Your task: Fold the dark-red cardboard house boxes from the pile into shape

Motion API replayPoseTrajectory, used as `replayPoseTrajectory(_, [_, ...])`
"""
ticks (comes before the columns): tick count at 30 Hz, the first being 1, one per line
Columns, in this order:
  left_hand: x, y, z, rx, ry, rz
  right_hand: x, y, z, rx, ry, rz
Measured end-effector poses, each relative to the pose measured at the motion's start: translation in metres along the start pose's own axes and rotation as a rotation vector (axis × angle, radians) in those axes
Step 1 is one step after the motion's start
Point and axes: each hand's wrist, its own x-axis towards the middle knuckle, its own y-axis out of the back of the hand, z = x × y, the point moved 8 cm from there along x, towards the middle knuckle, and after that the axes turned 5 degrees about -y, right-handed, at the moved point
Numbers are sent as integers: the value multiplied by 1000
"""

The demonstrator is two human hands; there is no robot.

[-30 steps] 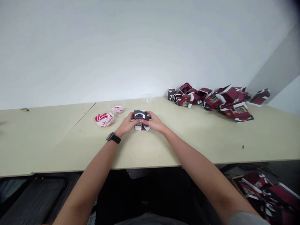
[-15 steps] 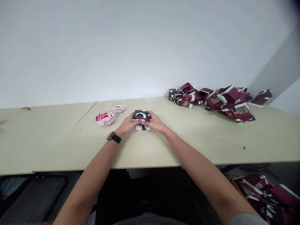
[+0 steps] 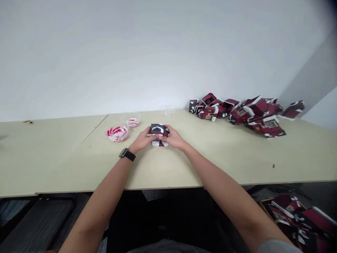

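Between my two hands is a small toy house (image 3: 158, 128), dark red with a dark roof and white snow-like trim. It stands at the middle of the table. My left hand (image 3: 144, 139) grips its left side, and a watch is on that wrist. My right hand (image 3: 174, 137) closes round the right side. Both thumbs press at the front, near a small red-and-white striped part (image 3: 159, 135) that they partly cover. The fingers behind the house are hidden.
Left of my hands, two clear bowls (image 3: 117, 134) (image 3: 133, 122) hold red-and-white pieces. A clear container (image 3: 167, 111) is near the wall. More little houses (image 3: 265, 121) are heaped at the back right. A box of houses (image 3: 302, 221) stands below the table's right edge.
Almost nothing differs. Both hands keep their grip on the toy house, and the whole view has shifted very slightly.
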Motion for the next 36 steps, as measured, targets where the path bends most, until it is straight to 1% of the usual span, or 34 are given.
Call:
replayPoseTrajectory(7, [0, 1, 0, -2, 12, 0, 2, 0, 3, -6, 13, 15])
replayPoseTrajectory(11, [-1, -1, 1, -49, 12, -15, 3, 0, 3, 20, 30, 4])
replayPoseTrajectory(15, [-1, -2, 2, -96, 8, -25, 5, 0, 3, 35, 50, 29])
replayPoseTrajectory(22, [-1, -3, 0, -108, 21, -30, 5, -1, -1, 15, 135, 58])
replayPoseTrajectory(28, [-2, -3, 2, -117, 26, -17, 3, -2, -3, -7, 120, 36])
replayPoseTrajectory(36, [-1, -2, 0, -97, 28, -20, 1, -1, -5, -40, 103, 45])
